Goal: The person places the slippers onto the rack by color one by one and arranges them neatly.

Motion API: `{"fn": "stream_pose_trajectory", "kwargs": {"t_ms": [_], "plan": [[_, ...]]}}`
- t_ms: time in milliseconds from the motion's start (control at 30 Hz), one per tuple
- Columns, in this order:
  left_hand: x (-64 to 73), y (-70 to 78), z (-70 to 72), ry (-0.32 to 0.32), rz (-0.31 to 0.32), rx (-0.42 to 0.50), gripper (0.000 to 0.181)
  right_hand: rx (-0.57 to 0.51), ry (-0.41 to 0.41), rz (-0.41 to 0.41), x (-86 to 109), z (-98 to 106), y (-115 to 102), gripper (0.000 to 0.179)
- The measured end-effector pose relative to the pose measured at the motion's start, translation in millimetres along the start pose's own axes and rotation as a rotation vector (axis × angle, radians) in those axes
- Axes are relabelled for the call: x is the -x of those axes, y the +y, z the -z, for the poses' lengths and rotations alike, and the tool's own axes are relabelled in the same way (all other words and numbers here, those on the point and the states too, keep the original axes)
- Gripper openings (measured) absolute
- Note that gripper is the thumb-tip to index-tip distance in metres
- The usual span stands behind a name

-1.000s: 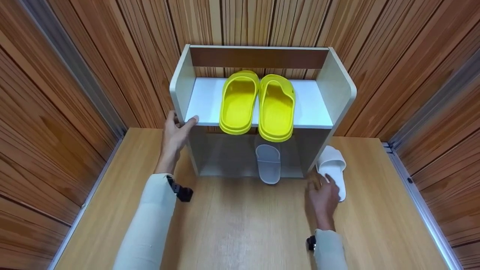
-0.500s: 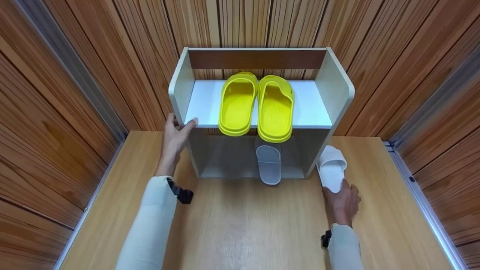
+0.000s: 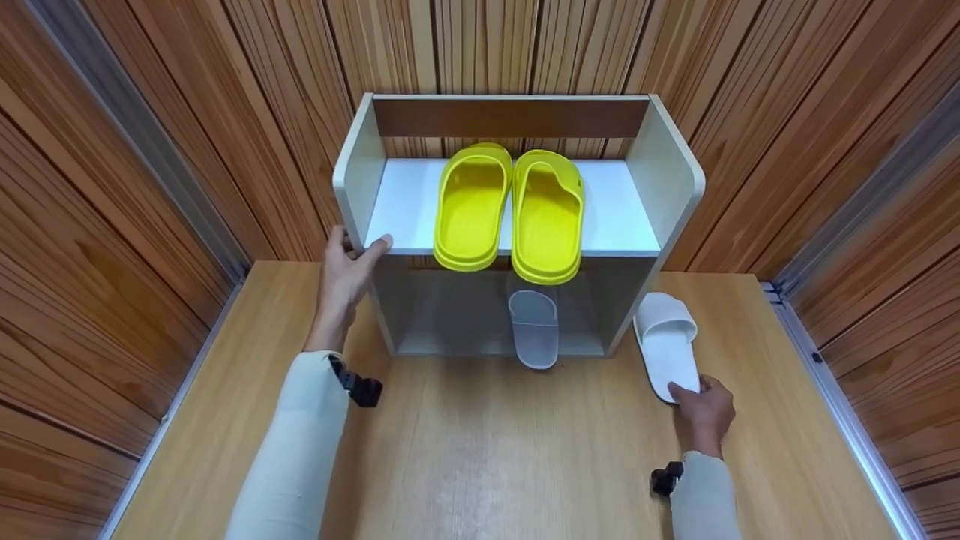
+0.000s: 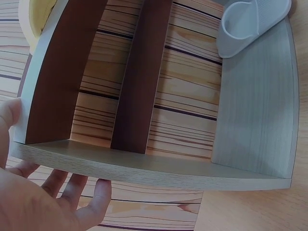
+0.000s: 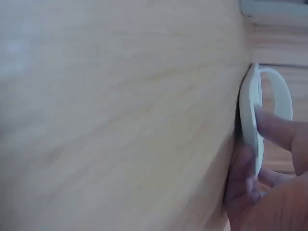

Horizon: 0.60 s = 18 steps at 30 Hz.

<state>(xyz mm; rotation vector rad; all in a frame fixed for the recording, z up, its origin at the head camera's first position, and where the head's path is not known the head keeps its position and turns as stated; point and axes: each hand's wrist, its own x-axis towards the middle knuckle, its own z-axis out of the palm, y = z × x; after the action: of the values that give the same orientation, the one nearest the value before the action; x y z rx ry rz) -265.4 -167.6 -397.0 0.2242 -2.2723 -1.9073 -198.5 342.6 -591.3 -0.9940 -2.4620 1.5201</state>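
A small two-tier shoe rack (image 3: 637, 214) stands against the back wall. My left hand (image 3: 345, 277) grips its left side, thumb on the front edge of the upper shelf and fingers along the outside of the side panel, as the left wrist view shows. To the right of the rack is a white slide slipper (image 3: 664, 349), toe toward the wall. My right hand (image 3: 705, 409) pinches its heel end. In the right wrist view the thumb is on top of the slipper (image 5: 248, 101) and other fingers reach under its sole, close to the floor.
Two yellow clogs (image 3: 469, 225) sit side by side on the upper shelf, heels past its front edge. Another slide slipper (image 3: 535, 337) is on the lower shelf, its heel overhanging. Wood-panelled walls (image 3: 862, 187) enclose the wooden floor (image 3: 480, 450) on three sides.
My right hand has moved right and back from beside the white slipper to its heel, and now pinches it. The left hand keeps its grip on the rack.
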Motion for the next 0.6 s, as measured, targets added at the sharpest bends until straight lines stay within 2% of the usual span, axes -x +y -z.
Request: {"fn": "stream_pose_trajectory", "kwargs": {"t_ms": [100,267,500,600], "plan": [[0.3,0.5,1.7,0.003,-0.01,0.005,0.065,-0.085,0.01,-0.043,-1.1,1,-1,0.057],[0.4,0.7,1.3,-0.009,-0.002,0.006,0.065,-0.222,0.032,-0.115,-1.7,4,0,0.056],[-0.4,1.2,-0.4,0.004,0.017,-0.001,0.065,-0.495,-0.05,-0.265,-0.9,15,3,0.059],[-0.4,1.5,-0.5,0.0,0.013,-0.002,0.065,-0.573,-0.076,-0.301,1.1,21,5,0.06]]}}
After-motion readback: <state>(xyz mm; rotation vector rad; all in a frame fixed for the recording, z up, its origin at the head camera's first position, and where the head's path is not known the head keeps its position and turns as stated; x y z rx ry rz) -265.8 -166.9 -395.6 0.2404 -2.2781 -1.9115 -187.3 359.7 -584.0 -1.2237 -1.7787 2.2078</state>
